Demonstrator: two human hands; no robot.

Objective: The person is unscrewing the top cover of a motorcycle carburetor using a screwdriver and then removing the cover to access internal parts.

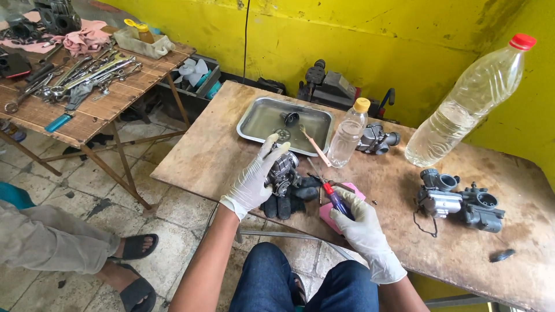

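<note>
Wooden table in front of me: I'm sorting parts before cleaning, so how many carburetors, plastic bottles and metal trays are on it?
Carburetors: 3, one in the left hand at, one by the small bottle, one at the right
Plastic bottles: 2, the small one and the large one
Metal trays: 1
Total: 6

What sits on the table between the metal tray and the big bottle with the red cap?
In the head view, a small clear bottle with a yellow cap and a grey carburetor stand between the metal tray and the big bottle.
</note>
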